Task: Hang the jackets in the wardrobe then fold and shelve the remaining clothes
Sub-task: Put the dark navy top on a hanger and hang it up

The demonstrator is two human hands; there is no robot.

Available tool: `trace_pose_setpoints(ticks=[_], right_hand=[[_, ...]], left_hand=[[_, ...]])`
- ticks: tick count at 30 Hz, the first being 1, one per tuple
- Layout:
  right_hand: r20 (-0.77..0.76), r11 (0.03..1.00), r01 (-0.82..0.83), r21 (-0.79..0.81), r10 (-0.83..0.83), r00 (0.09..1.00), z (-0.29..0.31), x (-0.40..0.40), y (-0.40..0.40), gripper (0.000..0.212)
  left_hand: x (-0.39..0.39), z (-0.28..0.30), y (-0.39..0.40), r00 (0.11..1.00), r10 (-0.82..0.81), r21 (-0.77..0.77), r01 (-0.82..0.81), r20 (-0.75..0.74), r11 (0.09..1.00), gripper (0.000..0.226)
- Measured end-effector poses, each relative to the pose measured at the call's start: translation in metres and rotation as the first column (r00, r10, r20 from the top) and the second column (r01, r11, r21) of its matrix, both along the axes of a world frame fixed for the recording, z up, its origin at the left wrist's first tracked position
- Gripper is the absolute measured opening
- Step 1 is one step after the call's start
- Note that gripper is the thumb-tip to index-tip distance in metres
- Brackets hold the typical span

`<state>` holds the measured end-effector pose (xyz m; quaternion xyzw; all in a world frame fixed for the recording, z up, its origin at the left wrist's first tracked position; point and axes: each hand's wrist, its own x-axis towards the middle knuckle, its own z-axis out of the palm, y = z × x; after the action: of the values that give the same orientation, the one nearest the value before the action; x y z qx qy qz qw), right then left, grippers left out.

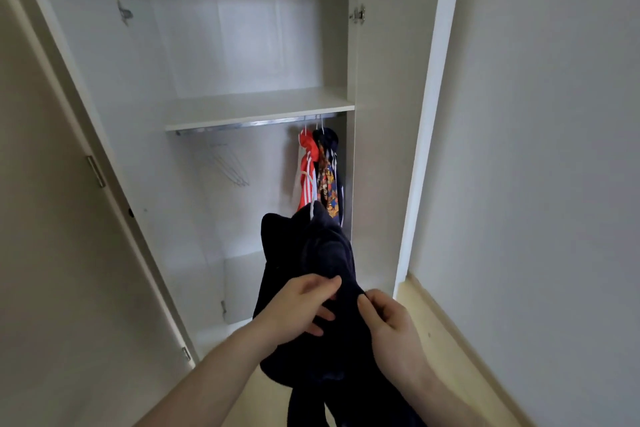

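Low in the frame, our left hand [301, 305] and right hand [391, 326] pinch a dark navy jacket [325, 253]; loosened fingers could drop it off its hanger [313, 206].

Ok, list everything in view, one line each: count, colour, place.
wardrobe: one, white, both doors open, fills the middle of the view
shelf: one, white, across the wardrobe above the rail
rail: one, metal, just under the shelf
hanging jackets: about three, one red with white stripes, one multicoloured print, one dark navy, at the right end of the rail
empty hangers: a few, pale, on the rail left of the jackets; exact count unclear
dark jacket: one, dark navy, held in front of the wardrobe, a white hanger hook at its top
floor: light wood, lower right
left hand: grips the dark jacket
right hand: pinches the dark jacket
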<state>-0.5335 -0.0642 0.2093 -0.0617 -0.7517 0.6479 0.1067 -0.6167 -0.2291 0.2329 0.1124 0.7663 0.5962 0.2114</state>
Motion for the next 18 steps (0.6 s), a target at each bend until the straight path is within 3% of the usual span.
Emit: trace_pose_setpoints(ticks=[8,12,14,18], right_hand=[[0.010,0.972,-0.224,0.074,0.224,0.974,-0.007,-0.109,-0.013,0.017],[0.065,0.923,-0.376,0.085,0.371,0.926,-0.008,-0.168,0.004,0.012],[0.114,0.881,-0.454,0.134,0.441,0.890,-0.007,-0.202,0.018,0.014],[0.209,0.838,-0.509,0.196,0.471,0.857,-0.011,-0.272,0.061,0.021]], left_hand=[[-0.102,-0.014,0.012,0.968,0.223,0.006,-0.223,-0.115,0.975,0.019],[-0.158,-0.021,0.018,0.947,0.288,-0.024,-0.294,-0.143,0.956,0.024],[-0.185,-0.025,0.023,0.937,0.315,-0.024,-0.322,-0.149,0.946,0.031],[-0.245,-0.030,0.030,0.919,0.383,0.007,-0.384,-0.096,0.923,0.010]])
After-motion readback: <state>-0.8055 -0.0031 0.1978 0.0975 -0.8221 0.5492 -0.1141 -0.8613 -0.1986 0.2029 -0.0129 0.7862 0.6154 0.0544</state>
